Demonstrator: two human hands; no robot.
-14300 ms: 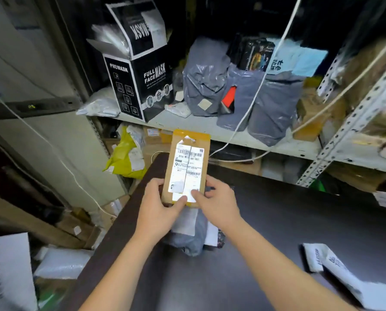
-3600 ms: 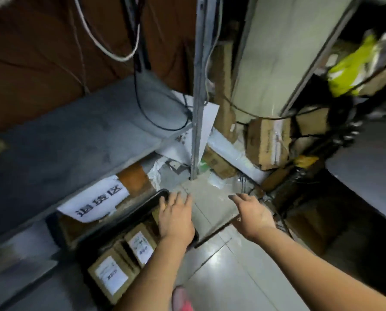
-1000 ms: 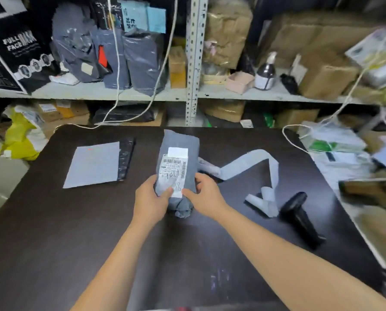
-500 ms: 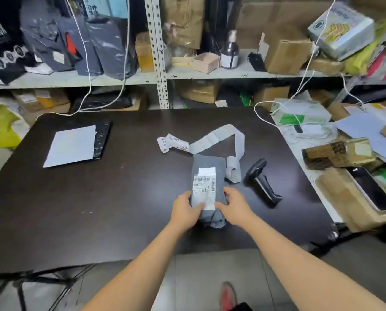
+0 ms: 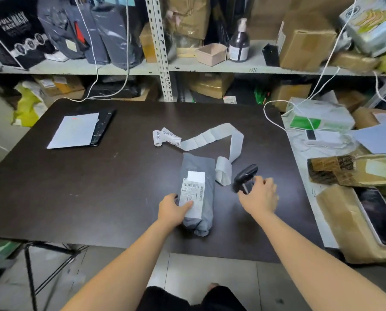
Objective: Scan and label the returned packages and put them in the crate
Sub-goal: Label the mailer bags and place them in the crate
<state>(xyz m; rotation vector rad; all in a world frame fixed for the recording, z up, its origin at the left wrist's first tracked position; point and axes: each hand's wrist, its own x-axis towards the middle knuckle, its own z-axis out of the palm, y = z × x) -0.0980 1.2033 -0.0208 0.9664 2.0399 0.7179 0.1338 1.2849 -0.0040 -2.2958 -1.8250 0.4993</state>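
The grey package (image 5: 207,173) lies on the tabletop (image 5: 97,187) near its front edge, a little right of the middle, with the white label (image 5: 193,194) facing up so that the barcode can be read. The left hand (image 5: 174,209) holds it at its left side, the thumb lying on the label; I think this grip is there to keep the soft bag flat and steady for scanning. The right hand (image 5: 258,196) is at the black scanner (image 5: 243,177), which lies just beside the package toward the right edge. Its grip is wide, thumb and fingers spread on both sides of the handle, not closed on it as far as the blur allows to see. A strip of labels (image 5: 210,138) curls from the middle of the tabletop down to the package, ready for the next step. The crate is not in view.
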